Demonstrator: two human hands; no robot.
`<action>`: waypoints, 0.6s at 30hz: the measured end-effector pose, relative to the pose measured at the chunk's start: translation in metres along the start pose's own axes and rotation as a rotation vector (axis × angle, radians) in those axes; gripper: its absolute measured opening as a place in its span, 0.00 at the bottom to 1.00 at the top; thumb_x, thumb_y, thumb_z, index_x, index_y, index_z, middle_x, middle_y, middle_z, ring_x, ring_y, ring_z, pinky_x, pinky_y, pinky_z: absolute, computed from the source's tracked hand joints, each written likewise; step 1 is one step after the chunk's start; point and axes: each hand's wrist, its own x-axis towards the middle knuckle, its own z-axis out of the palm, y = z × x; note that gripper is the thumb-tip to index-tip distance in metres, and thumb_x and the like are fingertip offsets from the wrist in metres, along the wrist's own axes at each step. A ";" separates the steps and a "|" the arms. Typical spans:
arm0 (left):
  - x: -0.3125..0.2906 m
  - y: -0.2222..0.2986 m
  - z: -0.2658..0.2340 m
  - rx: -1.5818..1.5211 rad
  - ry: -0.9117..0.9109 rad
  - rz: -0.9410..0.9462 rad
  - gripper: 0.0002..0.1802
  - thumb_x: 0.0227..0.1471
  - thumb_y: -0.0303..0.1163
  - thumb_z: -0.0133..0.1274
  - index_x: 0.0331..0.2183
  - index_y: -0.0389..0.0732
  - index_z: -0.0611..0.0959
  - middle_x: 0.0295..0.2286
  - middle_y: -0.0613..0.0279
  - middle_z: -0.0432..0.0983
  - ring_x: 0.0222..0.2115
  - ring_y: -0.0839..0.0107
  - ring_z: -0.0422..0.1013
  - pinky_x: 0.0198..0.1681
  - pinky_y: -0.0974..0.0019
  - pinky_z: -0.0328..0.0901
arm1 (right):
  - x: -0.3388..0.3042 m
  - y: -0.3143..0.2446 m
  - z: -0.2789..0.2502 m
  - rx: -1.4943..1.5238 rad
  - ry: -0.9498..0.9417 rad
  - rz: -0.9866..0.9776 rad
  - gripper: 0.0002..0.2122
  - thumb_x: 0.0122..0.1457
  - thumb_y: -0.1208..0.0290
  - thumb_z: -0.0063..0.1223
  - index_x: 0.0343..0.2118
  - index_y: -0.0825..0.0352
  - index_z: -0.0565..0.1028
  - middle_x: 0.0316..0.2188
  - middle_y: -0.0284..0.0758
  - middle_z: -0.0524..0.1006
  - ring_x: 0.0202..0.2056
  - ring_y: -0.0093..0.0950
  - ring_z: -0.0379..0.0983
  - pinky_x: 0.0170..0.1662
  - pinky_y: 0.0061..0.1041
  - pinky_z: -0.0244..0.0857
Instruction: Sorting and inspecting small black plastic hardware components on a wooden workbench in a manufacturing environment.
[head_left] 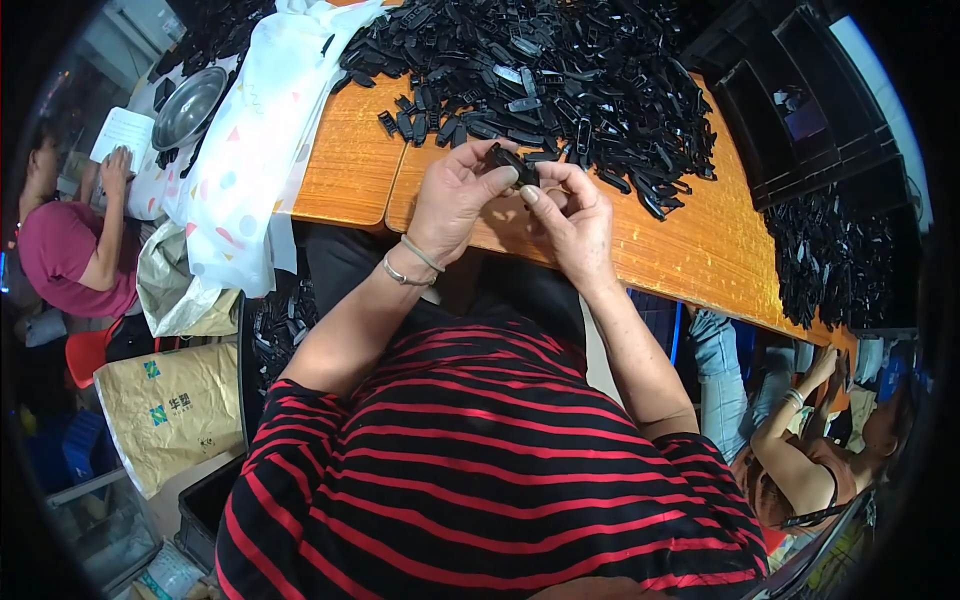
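Observation:
My left hand [455, 200] and my right hand [578, 215] meet just above the table's near edge. Between them is a small black plastic part [514, 163], pinched by the fingers of my left hand. The thumb and forefinger of my right hand close on its right end. Fingers cover much of the part, so its exact kind is hidden. Right behind my hands, a broad heap of similar black plastic pieces [560, 75] spreads over the orange wooden table [350, 165]. Several pieces lie singly at the heap's near left edge.
Black plastic bins [800, 110] stand at the far right, with more black pieces below them. A white patterned sheet [255, 130] and a metal bowl [190, 108] lie on the left. A brown sack [175, 410] stands beside me. Other people sit at left and right.

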 end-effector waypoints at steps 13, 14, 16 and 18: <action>-0.013 0.013 -0.009 0.039 0.015 0.035 0.17 0.58 0.30 0.52 0.50 0.40 0.77 0.32 0.71 0.75 0.30 0.85 0.67 0.35 0.81 0.63 | 0.004 -0.004 0.003 -0.201 0.032 -0.133 0.11 0.57 0.81 0.56 0.43 0.71 0.75 0.28 0.26 0.72 0.22 0.11 0.66 0.26 0.12 0.64; -0.015 0.015 -0.008 0.119 0.023 0.069 0.17 0.58 0.29 0.53 0.49 0.39 0.77 0.33 0.70 0.76 0.30 0.86 0.68 0.34 0.81 0.64 | 0.005 -0.004 0.005 -0.201 0.034 -0.131 0.11 0.57 0.81 0.56 0.43 0.71 0.75 0.28 0.26 0.72 0.22 0.11 0.66 0.26 0.12 0.64; -0.017 0.013 -0.006 0.197 0.029 0.100 0.16 0.57 0.28 0.54 0.48 0.38 0.77 0.34 0.69 0.77 0.30 0.86 0.69 0.33 0.82 0.65 | 0.006 -0.006 0.010 -0.253 0.034 -0.196 0.11 0.56 0.81 0.58 0.42 0.71 0.75 0.28 0.26 0.72 0.22 0.11 0.66 0.25 0.12 0.64; -0.018 0.010 -0.007 0.165 0.039 0.112 0.15 0.55 0.27 0.56 0.46 0.36 0.78 0.36 0.67 0.77 0.32 0.85 0.71 0.32 0.81 0.67 | 0.006 -0.007 0.013 -0.280 0.048 -0.230 0.11 0.55 0.82 0.59 0.41 0.71 0.76 0.28 0.26 0.73 0.22 0.10 0.65 0.26 0.11 0.63</action>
